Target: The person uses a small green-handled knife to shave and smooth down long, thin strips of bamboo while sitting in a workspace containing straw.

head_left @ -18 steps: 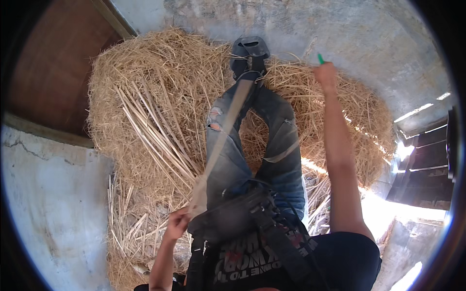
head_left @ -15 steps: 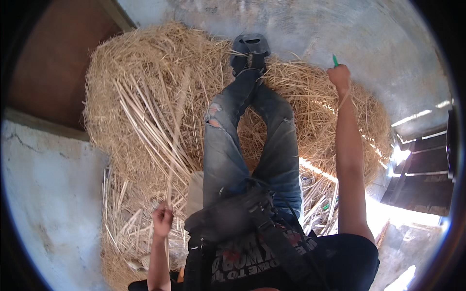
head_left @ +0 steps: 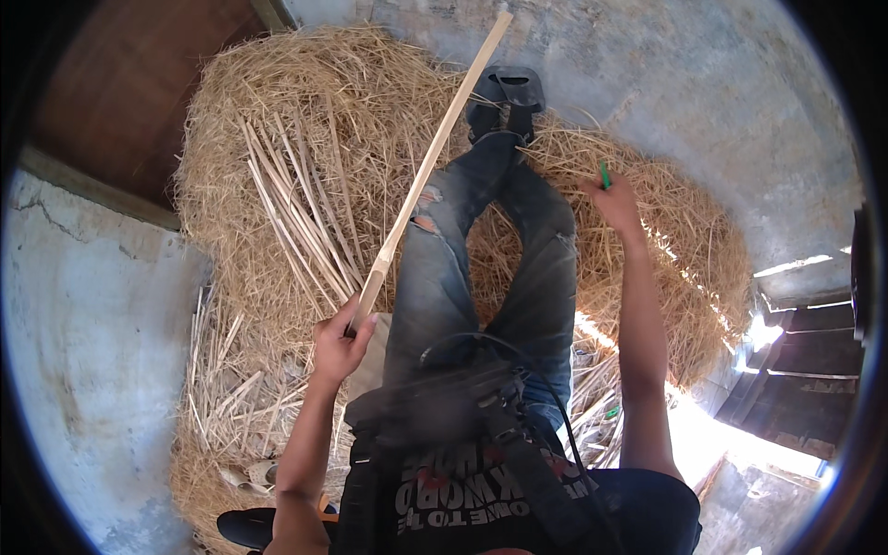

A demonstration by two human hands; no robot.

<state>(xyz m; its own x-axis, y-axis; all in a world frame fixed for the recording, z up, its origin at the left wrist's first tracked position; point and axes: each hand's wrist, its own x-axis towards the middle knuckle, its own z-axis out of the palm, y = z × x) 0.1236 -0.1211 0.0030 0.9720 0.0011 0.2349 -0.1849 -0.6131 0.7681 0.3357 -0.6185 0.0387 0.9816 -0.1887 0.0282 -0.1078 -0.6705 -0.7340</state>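
A long, pale bamboo strip (head_left: 435,153) slants up and away across my left knee, its far end near my feet. Its lower end is darker and sits in my left hand (head_left: 340,344), whose fingers and thumb are closed round it. Out over the straw on the right, my right hand (head_left: 614,202) is closed on a slim green object (head_left: 605,176). Only a short green part sticks out of the fist, so its kind cannot be made out. The right hand is apart from the strip.
Loose straw (head_left: 305,83) is heaped around my outstretched legs (head_left: 435,287). A bundle of thin pale strips (head_left: 296,208) lies on it at left. More strips and scraps (head_left: 245,402) lie beside my left forearm. Concrete walls (head_left: 92,351) curve around; dark slats (head_left: 795,361) stand at right.
My left hand has risen and moved forward, and the strip now tilts to the right across my knee. My right hand has come down and inward, still closed on the green object.
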